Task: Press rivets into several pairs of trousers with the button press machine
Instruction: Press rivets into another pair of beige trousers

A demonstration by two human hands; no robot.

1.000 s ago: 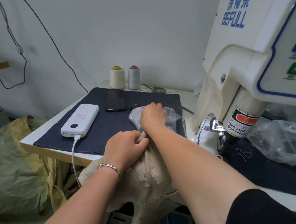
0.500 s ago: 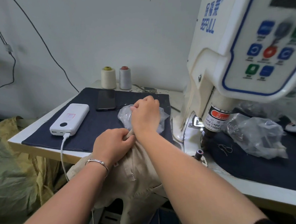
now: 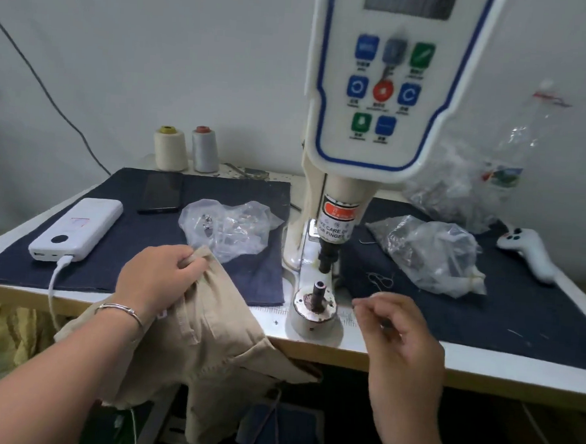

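Left hand [image 3: 157, 278] gripping beige trousers [image 3: 208, 347] by the waistband, fingers curled round the cloth, just left of the button press machine [image 3: 378, 100]. Trousers draped over the surface [image 3: 482, 363] edge. Right hand [image 3: 401, 335] just right of the lower die [image 3: 318, 292], fingers pinched together; held item too small to tell.

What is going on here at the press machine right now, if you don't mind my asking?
A person is getting a pair of beige trousers ready for riveting. The left hand grips the top edge of the trousers, which hang over the table's front edge, not yet under the button press machine. The right hand hovers beside the lower die, fingers curled as if pinching something small, though what it holds is too blurred to tell.
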